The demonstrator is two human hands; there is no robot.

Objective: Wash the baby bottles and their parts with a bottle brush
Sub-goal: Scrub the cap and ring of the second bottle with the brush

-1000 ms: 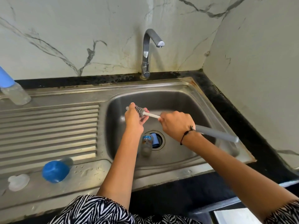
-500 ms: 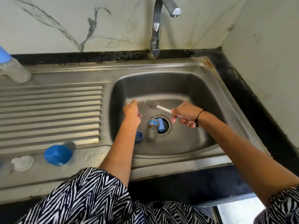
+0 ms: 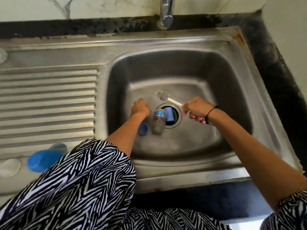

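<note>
Fingers of the right hand [image 3: 195,111] curl round the white handle of the bottle brush [image 3: 167,99], whose striped bristle head points up-left above the drain [image 3: 174,116]; the rest of the handle is hidden inside the fist. The left hand [image 3: 140,108] is seen from the back with its fingers folded under, so whether they hold anything cannot be told. Between the hands a clear baby bottle [image 3: 159,121] lies on the basin floor, its top at the drain rim; it bears a coloured print with blue and red marks, but the writing is too blurred to read. A blue part [image 3: 169,116] sits in the drain opening, and a small blue cap [image 3: 142,129] lies beside the left forearm, partly covered by it. On the drainboard [image 3: 48,103] a blue dome cap [image 3: 42,161] and a pale translucent piece [image 3: 10,166] are blurred, the cap partly behind the zebra-print sleeve [image 3: 83,188]. Only the base of the tap [image 3: 166,15] shows at the top edge. Compared with half a second ago, the camera has tilted further down, both hands have dropped lower into the sink [image 3: 232,155], and the bottle at the far left has nearly left view.
</note>
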